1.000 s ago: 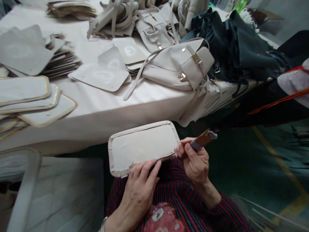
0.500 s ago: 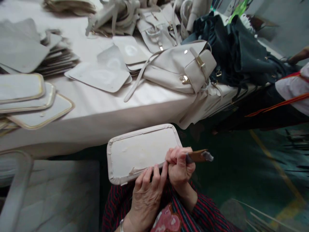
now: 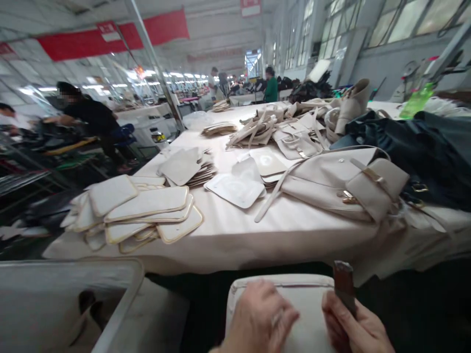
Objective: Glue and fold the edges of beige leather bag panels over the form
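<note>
Low in the head view, a pale rectangular panel [image 3: 305, 314] with rounded corners and a folded-over rim is held in front of me. My left hand [image 3: 259, 316] is over its left part, fingers curled toward the thumb and slightly blurred; anything inside the pinch is too small to make out. My right hand [image 3: 355, 321] is closed around a flat brown-handled tool [image 3: 344, 282], which points upward at the panel's right edge. The panel's lower part is cut off by the frame.
Beyond the panel is a cloth-covered table [image 3: 228, 250]. It carries stacked pale panels [image 3: 147, 206], loose pieces [image 3: 235, 189], a beige backpack [image 3: 331, 181] and dark bags [image 3: 423, 152]. A large bin [image 3: 121, 304] stands at lower left. A person in dark clothing [image 3: 88, 115] works farther left.
The view has tilted up, bringing the workshop into sight. My left hand has moved from the panel's near edge to above its surface, fingers now curled. The right hand's tool now points upward.
</note>
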`<act>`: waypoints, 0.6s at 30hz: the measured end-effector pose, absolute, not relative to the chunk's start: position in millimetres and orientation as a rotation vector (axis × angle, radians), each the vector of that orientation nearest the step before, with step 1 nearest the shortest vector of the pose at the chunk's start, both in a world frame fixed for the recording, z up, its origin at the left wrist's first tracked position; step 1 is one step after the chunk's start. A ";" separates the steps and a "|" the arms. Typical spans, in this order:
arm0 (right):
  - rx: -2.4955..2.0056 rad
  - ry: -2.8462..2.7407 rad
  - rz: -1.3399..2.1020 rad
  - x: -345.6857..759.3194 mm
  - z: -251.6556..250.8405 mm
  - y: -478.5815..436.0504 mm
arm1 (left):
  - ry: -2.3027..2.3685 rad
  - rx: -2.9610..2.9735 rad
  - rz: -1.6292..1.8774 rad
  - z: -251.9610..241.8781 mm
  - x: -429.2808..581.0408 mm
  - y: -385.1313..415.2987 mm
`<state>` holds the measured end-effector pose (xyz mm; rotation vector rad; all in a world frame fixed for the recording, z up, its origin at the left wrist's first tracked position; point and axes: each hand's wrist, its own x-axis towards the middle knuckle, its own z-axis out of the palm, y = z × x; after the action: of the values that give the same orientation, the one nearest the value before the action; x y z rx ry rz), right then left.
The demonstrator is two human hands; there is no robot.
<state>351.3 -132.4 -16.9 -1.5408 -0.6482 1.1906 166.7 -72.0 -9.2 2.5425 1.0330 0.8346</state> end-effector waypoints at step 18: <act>-1.519 -1.864 0.635 305.3 -4.9 133.6 | 1.429 1.339 1.576 24.3 97.2 120.6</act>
<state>305.3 133.6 -4.9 -1.5189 -1.8643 0.6350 97.2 120.6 24.3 1.3388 1.4294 1.5756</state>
